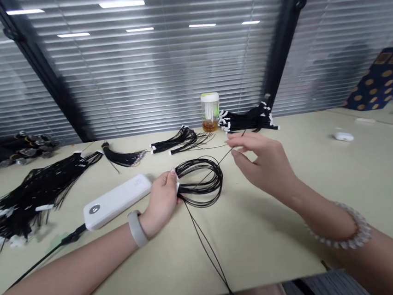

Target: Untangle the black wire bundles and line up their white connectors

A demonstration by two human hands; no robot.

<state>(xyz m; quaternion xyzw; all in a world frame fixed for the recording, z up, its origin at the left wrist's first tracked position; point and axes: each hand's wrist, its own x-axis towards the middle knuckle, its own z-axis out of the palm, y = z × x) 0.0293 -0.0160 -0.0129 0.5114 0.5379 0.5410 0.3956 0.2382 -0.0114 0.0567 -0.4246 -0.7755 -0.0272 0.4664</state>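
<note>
A looped bundle of thin black cables (217, 182) lies over the table's middle, with my left hand (163, 194) closed around its left end. White connectors peek out beside the left thumb. Two loose strands run from that grip down over the table's front edge. To the right of the loop, my right hand (262, 159) is raised, its thumb and fingertips pinching a single black cable (225, 156) that stretches back toward the loop. Just left of my left hand lies a white power bank (118, 201) with a black cord plugged into it.
More black cable bundles lie at the left (40, 181), at the back middle (178, 140) and at the back right (249, 118). A lidded jar (210, 112) of amber contents stands by the blinds. Farther right are a white earbud case (343, 136) and a dotted blue bag (379, 81).
</note>
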